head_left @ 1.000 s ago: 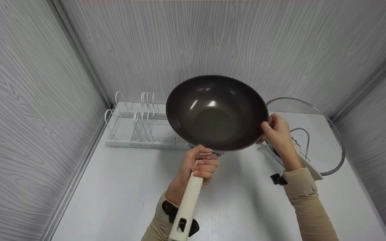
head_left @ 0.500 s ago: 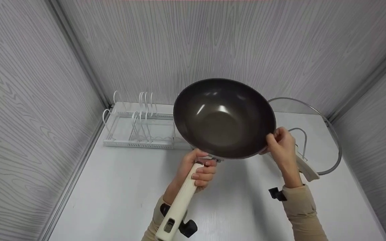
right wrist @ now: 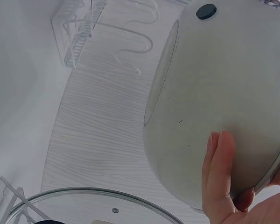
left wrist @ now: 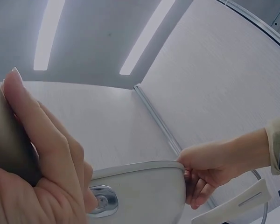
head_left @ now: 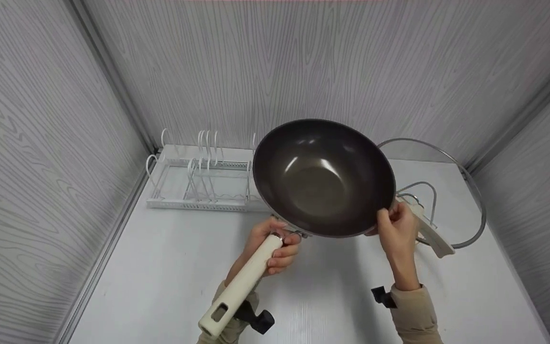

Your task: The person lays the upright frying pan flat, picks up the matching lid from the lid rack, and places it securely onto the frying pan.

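A deep frying pan (head_left: 318, 181), dark inside and cream outside, is held up above the white table, its inside tilted toward me. My left hand (head_left: 272, 246) grips the cream handle (head_left: 244, 284) close to the pan. On the right side, my right hand (head_left: 396, 236) pinches the rim, thumb inside. Several of its fingers lie against the cream outer wall (right wrist: 200, 93) in the right wrist view. In the left wrist view, a metal bracket (left wrist: 102, 200) joins the pan's wall beside my left hand.
A white wire dish rack (head_left: 198, 191) stands at the back left, partly behind the pan. At the right, a large clear lid with a grey rim (head_left: 481, 200) leans by a wire holder (head_left: 435, 200) and a cream slotted handle (head_left: 435, 239). Grey wood-grain walls (head_left: 303, 57) enclose the table.
The pan has moved right and toward me, with both hands still on it. Its handle end has swung to the left.
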Action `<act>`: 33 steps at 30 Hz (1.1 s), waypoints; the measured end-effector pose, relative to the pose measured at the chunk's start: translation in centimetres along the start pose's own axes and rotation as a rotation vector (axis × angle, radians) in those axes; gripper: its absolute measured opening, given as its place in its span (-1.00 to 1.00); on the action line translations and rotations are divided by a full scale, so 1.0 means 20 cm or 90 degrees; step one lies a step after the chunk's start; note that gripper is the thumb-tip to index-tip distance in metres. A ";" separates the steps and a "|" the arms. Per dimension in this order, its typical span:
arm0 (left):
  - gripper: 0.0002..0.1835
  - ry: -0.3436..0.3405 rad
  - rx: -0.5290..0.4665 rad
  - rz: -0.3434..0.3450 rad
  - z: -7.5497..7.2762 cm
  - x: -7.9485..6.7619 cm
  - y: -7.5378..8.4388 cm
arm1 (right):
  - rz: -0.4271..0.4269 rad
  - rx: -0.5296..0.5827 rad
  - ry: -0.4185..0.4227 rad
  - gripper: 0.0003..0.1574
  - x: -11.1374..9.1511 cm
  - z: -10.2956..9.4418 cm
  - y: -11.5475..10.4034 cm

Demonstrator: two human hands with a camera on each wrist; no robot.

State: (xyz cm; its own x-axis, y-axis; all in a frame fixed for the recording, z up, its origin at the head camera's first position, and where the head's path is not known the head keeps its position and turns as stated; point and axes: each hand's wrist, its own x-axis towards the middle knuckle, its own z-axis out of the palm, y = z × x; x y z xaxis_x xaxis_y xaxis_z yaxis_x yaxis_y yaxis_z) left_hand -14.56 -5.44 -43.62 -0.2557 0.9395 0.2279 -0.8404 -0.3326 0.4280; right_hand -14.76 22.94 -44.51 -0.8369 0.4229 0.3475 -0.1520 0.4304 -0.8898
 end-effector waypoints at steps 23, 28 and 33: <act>-0.60 -0.026 0.053 -0.105 -0.16 -0.17 0.00 | 0.042 0.033 0.078 -0.82 -0.38 0.07 -0.03; -0.50 -0.021 0.063 -0.108 -0.21 -0.21 -0.01 | 0.060 0.027 0.107 -0.83 -0.45 0.09 0.10; -0.51 -0.023 0.081 -0.124 -0.24 -0.25 -0.02 | 0.061 -0.021 0.145 -0.85 -0.51 0.11 0.12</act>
State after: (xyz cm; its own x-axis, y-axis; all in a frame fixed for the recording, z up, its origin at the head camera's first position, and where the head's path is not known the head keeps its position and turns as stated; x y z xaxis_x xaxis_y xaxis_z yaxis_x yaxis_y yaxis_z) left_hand -15.31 -9.56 -49.13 -0.0751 0.9842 0.1602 -0.8050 -0.1547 0.5727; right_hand -7.74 17.87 -50.90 -0.7058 0.6308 0.3224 -0.0571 0.4029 -0.9134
